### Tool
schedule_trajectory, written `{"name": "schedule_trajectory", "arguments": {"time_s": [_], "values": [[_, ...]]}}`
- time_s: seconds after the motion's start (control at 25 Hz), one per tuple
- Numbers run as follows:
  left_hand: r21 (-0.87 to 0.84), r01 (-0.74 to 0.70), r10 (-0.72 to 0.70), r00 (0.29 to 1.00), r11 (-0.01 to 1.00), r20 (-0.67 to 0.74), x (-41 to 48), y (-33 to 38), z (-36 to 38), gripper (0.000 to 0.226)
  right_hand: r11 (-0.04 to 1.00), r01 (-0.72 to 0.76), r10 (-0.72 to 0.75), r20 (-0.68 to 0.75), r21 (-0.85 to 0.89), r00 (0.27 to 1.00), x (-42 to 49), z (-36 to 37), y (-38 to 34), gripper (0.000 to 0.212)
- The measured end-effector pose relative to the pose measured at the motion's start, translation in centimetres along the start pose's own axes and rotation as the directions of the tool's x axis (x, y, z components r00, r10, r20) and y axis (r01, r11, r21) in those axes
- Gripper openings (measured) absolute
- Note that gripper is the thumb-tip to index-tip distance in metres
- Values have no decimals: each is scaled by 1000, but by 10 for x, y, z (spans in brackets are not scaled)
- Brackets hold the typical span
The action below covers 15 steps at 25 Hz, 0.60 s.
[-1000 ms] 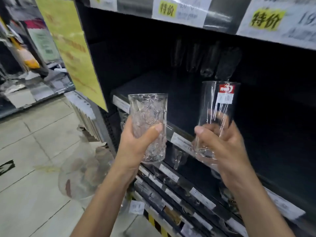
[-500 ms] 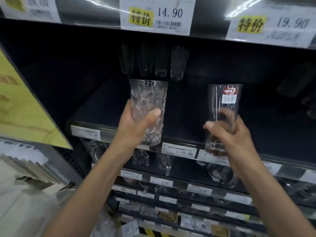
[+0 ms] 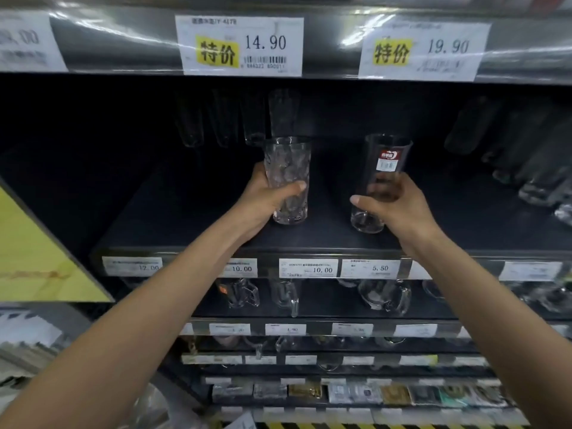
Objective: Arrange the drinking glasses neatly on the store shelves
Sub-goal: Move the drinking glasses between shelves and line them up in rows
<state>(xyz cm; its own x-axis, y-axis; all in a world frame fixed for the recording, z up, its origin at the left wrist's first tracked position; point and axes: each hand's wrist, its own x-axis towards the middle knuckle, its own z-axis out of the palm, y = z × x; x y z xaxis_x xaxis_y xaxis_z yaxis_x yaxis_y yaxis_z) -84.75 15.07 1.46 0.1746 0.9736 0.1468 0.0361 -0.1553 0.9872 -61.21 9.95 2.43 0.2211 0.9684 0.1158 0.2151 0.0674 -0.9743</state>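
Note:
My left hand point(image 3: 266, 199) grips a tall textured glass point(image 3: 288, 168) upright, its base at or just above the dark shelf point(image 3: 185, 230). My right hand point(image 3: 393, 209) holds a smooth clear glass point(image 3: 383, 168) with a red and white label, also upright with its base near the shelf surface. Whether either glass touches the shelf, I cannot tell. Both stand about a hand's width apart, near the shelf's middle. Behind them a row of tall glasses point(image 3: 283, 113) stands in the dark at the back.
More glasses point(image 3: 535, 174) line the right side of the same shelf. The shelf above carries price tags point(image 3: 241, 44) on its front edge. Glass mugs point(image 3: 383, 295) fill the shelf below, with lower shelves of small goods. A yellow sign point(image 3: 34, 261) hangs at left.
Both hands have carried the glasses forward and down into the shelf, from in front of its edge to near its surface. The view has moved closer and turned squarely to the shelf.

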Motion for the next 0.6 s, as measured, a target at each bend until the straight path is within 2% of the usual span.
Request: {"name": "schedule_trajectory", "arguments": {"time_s": [0.08, 0.16, 0.28, 0.4, 0.6], "values": [[27, 26, -25, 999, 999, -31, 12, -4, 3, 94, 1000, 7, -8, -5, -25, 1000, 11, 0, 5, 62], [49, 34, -32, 998, 998, -49, 26, -12, 6, 98, 999, 22, -23, -11, -41, 1000, 23, -1, 10, 62], [100, 21, -13, 997, 995, -83, 44, -19, 12, 88, 993, 29, -31, -19, -112, 999, 42, -3, 18, 62], [151, -27, 40, 996, 988, -84, 52, -17, 24, 57, 988, 9, -11, -8, -156, 1000, 64, -4, 22, 62], [250, -47, 59, 997, 967, -40, 82, -24, 32, 59, 978, 7, -12, -24, -210, 1000, 100, 6, 24, 79]]}}
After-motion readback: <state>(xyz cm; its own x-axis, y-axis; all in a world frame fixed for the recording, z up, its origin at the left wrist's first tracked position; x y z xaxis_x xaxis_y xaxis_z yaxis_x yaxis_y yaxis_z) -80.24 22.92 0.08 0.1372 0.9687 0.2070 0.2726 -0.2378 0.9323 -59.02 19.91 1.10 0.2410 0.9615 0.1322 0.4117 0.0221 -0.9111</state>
